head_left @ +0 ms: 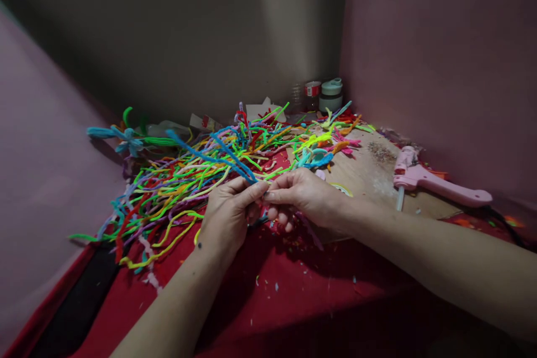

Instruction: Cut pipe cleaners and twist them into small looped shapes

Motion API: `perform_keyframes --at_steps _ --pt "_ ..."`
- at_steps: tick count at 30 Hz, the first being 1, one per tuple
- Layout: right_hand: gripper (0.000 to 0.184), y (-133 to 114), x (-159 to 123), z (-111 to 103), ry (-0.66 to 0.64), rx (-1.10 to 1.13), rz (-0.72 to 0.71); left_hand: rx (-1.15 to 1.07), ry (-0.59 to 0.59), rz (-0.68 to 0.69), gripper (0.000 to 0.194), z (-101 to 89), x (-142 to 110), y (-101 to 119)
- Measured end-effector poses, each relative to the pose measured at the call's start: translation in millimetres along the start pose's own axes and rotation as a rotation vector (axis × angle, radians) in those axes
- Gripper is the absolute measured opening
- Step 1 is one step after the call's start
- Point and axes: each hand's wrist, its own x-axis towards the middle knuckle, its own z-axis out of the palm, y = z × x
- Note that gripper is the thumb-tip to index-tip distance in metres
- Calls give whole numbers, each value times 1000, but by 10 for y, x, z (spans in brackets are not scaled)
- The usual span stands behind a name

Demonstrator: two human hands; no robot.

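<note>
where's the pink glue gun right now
In the head view, the pink glue gun lies on the right side, on the cardboard, beyond the person's right forearm.

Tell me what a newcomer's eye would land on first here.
Probably the big tangle of bright fuzzy stems spread over the red cloth. Next, the two hands meeting at the center, the left hand with blue stems rising from its fingers. Then the pink glue gun lying beyond the right hand.
</note>
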Motion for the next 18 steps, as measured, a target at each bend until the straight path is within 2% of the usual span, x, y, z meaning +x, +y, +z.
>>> perform_keyframes --at_steps 3,6,9,13,18 --pt "21 -9 -8 46 89 -85 16 -7 68 41 23 -9 23 5" --pt "25 -6 -3 68 114 -149 23 -41 115 63 29 -5 35 18" --pt "24 -18 -2 67 98 -125 -23 -97 97 43 30 11 35 15" --pt "22 -26 -2 52 99 -105 -121 -126 72 -42 22 41 31 -23" --pt "17 8 16 47 132 -48 -69 -95 2 -47 20 47 43 -68"
